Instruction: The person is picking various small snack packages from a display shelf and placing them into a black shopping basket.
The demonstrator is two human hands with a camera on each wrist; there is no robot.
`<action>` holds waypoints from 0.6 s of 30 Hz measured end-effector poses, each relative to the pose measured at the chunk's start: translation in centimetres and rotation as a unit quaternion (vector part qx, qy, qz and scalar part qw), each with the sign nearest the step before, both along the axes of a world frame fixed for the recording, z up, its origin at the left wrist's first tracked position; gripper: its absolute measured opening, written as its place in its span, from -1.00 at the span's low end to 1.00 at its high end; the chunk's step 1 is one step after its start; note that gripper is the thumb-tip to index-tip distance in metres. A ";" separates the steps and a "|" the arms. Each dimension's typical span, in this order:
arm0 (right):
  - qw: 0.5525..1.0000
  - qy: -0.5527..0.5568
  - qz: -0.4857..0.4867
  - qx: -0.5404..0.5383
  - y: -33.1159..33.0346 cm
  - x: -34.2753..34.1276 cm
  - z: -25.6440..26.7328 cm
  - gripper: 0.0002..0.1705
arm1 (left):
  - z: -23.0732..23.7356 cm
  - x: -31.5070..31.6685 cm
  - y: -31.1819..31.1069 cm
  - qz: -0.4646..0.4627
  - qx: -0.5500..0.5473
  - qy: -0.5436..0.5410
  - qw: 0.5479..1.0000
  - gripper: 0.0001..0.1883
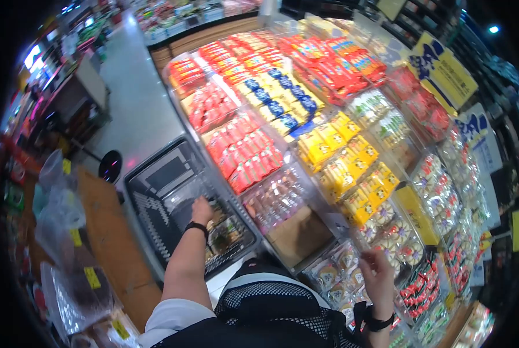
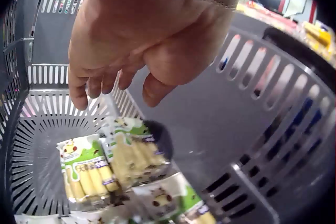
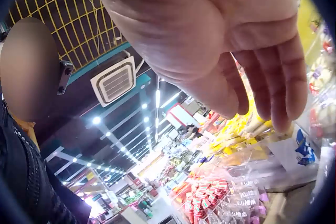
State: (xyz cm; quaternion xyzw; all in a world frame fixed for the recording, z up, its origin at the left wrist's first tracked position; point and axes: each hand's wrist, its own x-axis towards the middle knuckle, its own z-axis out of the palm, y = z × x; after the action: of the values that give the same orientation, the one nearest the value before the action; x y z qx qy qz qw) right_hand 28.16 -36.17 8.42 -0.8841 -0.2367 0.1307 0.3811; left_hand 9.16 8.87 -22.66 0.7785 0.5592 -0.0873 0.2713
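Here, my left hand [image 1: 203, 212] hangs over the basket [image 1: 133, 194], its fingers loosely bent and spread away from the thumb, pinching nothing. Below my fingertips, on the slotted floor, lie the packs [image 2: 88, 174], at least three, green and white with yellow sticks showing through clear film. Two lie side by side, and another rests nearer the lower edge of the left wrist view, partly cut off. My fingers are apart from them all.

Right of that hand, past the basket's wall, a bin holds clear packets [image 1: 275, 197]; farther ahead, another holds red packets [image 1: 245, 151].

My right hand [image 1: 378, 275] hovers over the display, fingers relaxed and slightly curved, gripping nothing. Just left of it, wrapped rounds [image 1: 332, 272] fill one bin; to its right, small red sweets [image 1: 420, 287] fill another. Ahead of those fingers sit yellow packs [image 1: 361, 203] in rows, and ahead to the left is a bin [image 1: 300, 238] showing its brown bottom.
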 end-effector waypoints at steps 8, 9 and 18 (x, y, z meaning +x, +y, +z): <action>1.000 0.017 0.002 -0.012 4.0 -2.6 0.3 -0.75 | -1.3 1.1 0.6 -0.078 -0.078 0.143 0.984 -0.32; 1.000 -0.002 0.017 -0.017 4.4 -2.4 0.3 -0.74 | -2.2 0.7 0.9 -0.090 -0.063 0.143 0.984 -0.20; 0.992 0.001 0.114 -0.057 7.5 -2.5 0.9 -0.74 | 8.0 -1.3 -0.5 -0.041 -0.077 -0.101 0.991 -0.42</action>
State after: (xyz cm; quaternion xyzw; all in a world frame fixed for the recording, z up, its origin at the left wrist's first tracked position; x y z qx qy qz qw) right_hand 25.61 -28.65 9.34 -0.8716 -0.3274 0.1870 0.3133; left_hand 7.90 8.33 -14.69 0.7823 0.4882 -0.0625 0.3817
